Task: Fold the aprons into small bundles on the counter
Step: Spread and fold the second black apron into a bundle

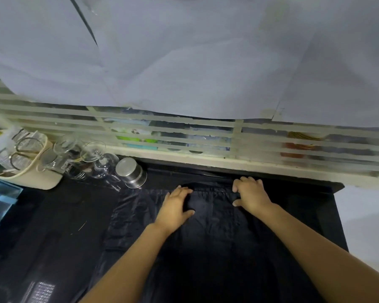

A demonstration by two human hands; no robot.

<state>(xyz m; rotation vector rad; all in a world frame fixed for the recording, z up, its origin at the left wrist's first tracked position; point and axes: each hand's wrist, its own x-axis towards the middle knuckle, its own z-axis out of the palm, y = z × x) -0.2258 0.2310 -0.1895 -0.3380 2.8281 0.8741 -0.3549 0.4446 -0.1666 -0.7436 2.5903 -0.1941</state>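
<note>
A black, glossy apron (214,232) lies spread flat on the dark counter (59,226), reaching from the back edge toward me. My left hand (176,204) lies flat on the apron's upper part, fingers stretched toward the far edge, thumb out to the right. My right hand (251,193) rests at the apron's top edge, fingers bent downward onto the fabric. Whether it pinches the edge is unclear. Both forearms cross over the lower part of the apron.
At the back left stand an upturned steel cup (130,172), several clear glasses (92,158) and a cream tray (31,169) holding scissors. Blue containers (0,197) sit at the left edge. A frosted striped window (206,136) backs the counter, which ends on the right (337,204).
</note>
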